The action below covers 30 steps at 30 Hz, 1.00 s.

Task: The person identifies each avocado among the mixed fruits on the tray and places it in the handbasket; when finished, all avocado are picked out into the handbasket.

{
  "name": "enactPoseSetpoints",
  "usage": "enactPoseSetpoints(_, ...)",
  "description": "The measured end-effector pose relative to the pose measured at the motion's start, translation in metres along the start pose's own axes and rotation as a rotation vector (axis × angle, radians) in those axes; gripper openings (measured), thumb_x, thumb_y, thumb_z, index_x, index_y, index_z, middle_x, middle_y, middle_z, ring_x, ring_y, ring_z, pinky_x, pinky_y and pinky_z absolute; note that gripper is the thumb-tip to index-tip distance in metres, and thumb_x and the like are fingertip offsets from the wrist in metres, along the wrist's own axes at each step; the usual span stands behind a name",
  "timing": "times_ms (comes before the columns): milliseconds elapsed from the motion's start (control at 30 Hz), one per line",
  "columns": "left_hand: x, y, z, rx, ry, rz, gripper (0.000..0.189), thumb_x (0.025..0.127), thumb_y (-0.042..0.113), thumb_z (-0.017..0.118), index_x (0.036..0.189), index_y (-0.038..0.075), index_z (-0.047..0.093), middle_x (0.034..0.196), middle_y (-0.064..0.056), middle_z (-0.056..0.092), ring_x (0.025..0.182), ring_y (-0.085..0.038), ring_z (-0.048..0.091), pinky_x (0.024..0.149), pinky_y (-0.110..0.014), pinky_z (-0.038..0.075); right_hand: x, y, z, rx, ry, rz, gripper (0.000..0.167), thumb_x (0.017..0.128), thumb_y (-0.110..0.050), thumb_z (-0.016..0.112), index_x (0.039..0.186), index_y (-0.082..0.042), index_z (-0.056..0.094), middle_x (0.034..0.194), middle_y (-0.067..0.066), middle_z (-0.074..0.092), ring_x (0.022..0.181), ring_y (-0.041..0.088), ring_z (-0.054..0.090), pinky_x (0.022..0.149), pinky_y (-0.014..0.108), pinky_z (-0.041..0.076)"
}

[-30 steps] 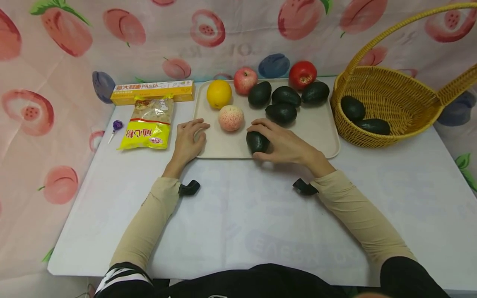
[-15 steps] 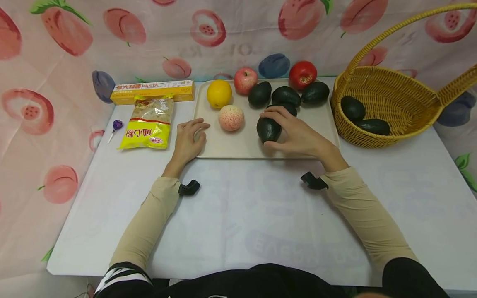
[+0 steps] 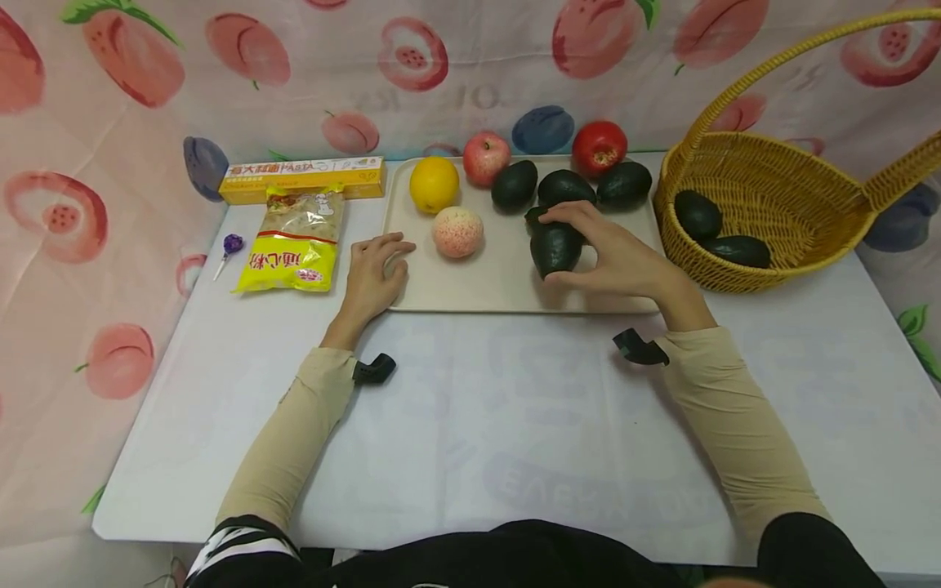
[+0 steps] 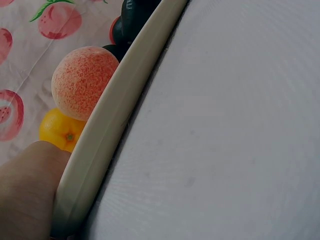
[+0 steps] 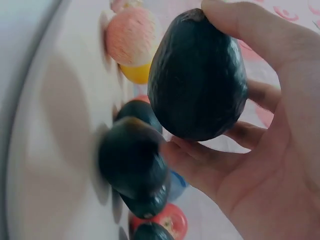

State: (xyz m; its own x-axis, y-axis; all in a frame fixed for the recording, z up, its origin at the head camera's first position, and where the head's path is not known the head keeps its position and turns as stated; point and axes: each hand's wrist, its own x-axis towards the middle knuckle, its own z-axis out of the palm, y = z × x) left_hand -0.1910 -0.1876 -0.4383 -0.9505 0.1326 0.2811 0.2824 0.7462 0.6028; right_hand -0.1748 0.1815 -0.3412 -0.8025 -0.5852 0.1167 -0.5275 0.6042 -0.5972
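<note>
In the head view my right hand [image 3: 617, 251] grips a dark green avocado [image 3: 555, 248] between thumb and fingers, above the cream tray [image 3: 500, 290]. The right wrist view shows this avocado [image 5: 197, 80] raised off the tray. Behind it another avocado is partly hidden, with three more avocados [image 3: 514, 186] farther back. My left hand [image 3: 373, 273] rests on the tray's left edge, fingers relaxed and holding nothing. Near it lie a speckled peach [image 3: 457, 232] and a yellow orange [image 3: 434, 184].
A wicker basket [image 3: 794, 196] with two avocados [image 3: 697, 214] stands to the tray's right. An apple [image 3: 486, 159] and a red tomato-like fruit [image 3: 599, 148] sit at the back. Left of the tray are a pasta box [image 3: 301, 180], a yellow bag [image 3: 294, 253] and a lollipop [image 3: 231, 245].
My right hand has lifted the avocado off the tray's front part and carried it to the right and slightly back. The left hand has stayed in place.
</note>
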Motion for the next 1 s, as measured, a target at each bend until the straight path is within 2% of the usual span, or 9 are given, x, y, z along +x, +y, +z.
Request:
enactPoseSetpoints(133,0.001,0.001,0.000,0.006,-0.003,-0.001,0.028,0.089,0.014,0.054,0.114,0.015,0.067,0.136,-0.007,0.054,0.124,-0.031,0.037,0.101,-0.047,0.029,-0.006,0.005,-0.009,0.072,0.012,0.053,0.070,0.072,-0.040,0.079,0.133,-0.034,0.044,0.135,0.002,0.031,0.122,0.019,0.036,0.097,0.051,0.040)
enactPoseSetpoints(233,0.000,0.001,0.000,0.003,-0.006,-0.006,0.028,0.089,0.013,0.054,0.114,0.014,0.067,0.136,-0.007,0.054,0.124,-0.031,0.037,0.101,-0.047,0.029,-0.010,0.009,-0.016,0.081,0.021,0.062,0.070,0.071,-0.036,0.081,0.131,-0.033,0.046,0.133,0.003,0.028,0.125,0.021,0.032,0.100,0.056,0.034)
enactPoseSetpoints(300,0.000,0.001,-0.001,0.000,-0.007,-0.008,0.028,0.089,0.013,0.054,0.114,0.014,0.067,0.136,-0.007,0.054,0.124,-0.031,0.037,0.101,-0.047,0.029,-0.012,0.012,-0.020,0.071,0.035,0.047,0.070,0.069,-0.034,0.083,0.130,-0.029,0.047,0.134,0.003,0.032,0.127,0.020,0.030,0.103,0.057,0.030)
enactPoseSetpoints(433,0.000,0.001,0.000,0.002,-0.005,-0.002,0.028,0.089,0.013,0.054,0.114,0.014,0.067,0.136,-0.007,0.054,0.124,-0.031,0.037,0.101,-0.046,0.028,-0.018,0.016,-0.029,0.080,0.044,0.046,0.069,0.068,-0.029,0.084,0.126,-0.022,0.049,0.128,-0.003,0.041,0.124,0.016,0.032,0.104,0.051,0.027)
enactPoseSetpoints(600,0.001,0.001,0.000,0.005,-0.004,0.005,0.028,0.089,0.013,0.054,0.114,0.013,0.067,0.136,-0.008,0.054,0.125,-0.031,0.037,0.101,-0.046,0.027,-0.026,0.019,-0.041,0.120,0.032,0.147,0.068,0.069,-0.028,0.084,0.126,-0.025,0.047,0.127,-0.007,0.040,0.122,0.014,0.033,0.103,0.049,0.027)
enactPoseSetpoints(800,0.000,0.002,0.000,0.004,-0.008,0.000,0.028,0.089,0.012,0.054,0.113,0.014,0.067,0.136,-0.008,0.054,0.125,-0.031,0.036,0.102,-0.045,0.027,-0.037,0.024,-0.053,0.119,0.029,0.213,0.069,0.071,-0.027,0.082,0.131,-0.032,0.047,0.130,0.001,0.034,0.121,0.025,0.033,0.097,0.055,0.029)
enactPoseSetpoints(867,0.000,0.002,0.000,0.006,-0.006,0.005,0.028,0.089,0.012,0.054,0.113,0.013,0.067,0.136,-0.008,0.054,0.125,-0.031,0.036,0.102,-0.046,0.027,-0.041,0.027,-0.057,0.113,0.033,0.216,0.068,0.072,-0.025,0.081,0.131,-0.033,0.048,0.130,0.000,0.036,0.119,0.023,0.033,0.096,0.050,0.030)
enactPoseSetpoints(1000,0.001,0.002,-0.001,0.009,-0.004,0.013,0.028,0.088,0.012,0.054,0.113,0.013,0.067,0.135,-0.008,0.055,0.125,-0.032,0.037,0.102,-0.046,0.027,-0.049,0.033,-0.063,0.113,0.057,0.235,0.066,0.076,-0.024,0.079,0.133,-0.032,0.046,0.130,-0.002,0.038,0.116,0.015,0.033,0.092,0.031,0.031)
